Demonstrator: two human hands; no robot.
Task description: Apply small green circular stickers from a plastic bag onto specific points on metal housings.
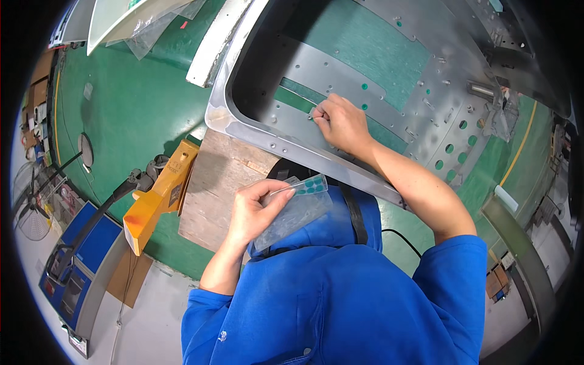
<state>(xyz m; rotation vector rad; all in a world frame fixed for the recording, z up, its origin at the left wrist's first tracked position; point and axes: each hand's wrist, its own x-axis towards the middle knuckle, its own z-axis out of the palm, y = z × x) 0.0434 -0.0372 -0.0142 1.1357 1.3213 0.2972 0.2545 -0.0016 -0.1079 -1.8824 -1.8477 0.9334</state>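
Note:
My left hand (254,210) is closed in a pinch around a clear strip of round green stickers (313,184). Below that strip, a clear plastic sheet (295,219) hangs from the same hand in front of my body. My right hand (342,123) reaches over the rim of a large grey metal housing (359,167). Its thumb and fingers are pinched together close to the inner panel, beside a small stud; whatever they hold is too small to make out. Several green dots (364,87) show on the panel, among studs, holes and rectangular cutouts.
Beneath the housing's near left corner lies a wooden board (213,182). Beside it stands a yellow pallet truck (164,193) with a dark handle. A blue-topped cart (100,234) and a fan (33,210) are at the left. Plastic wrap (504,115) hangs at the housing's right.

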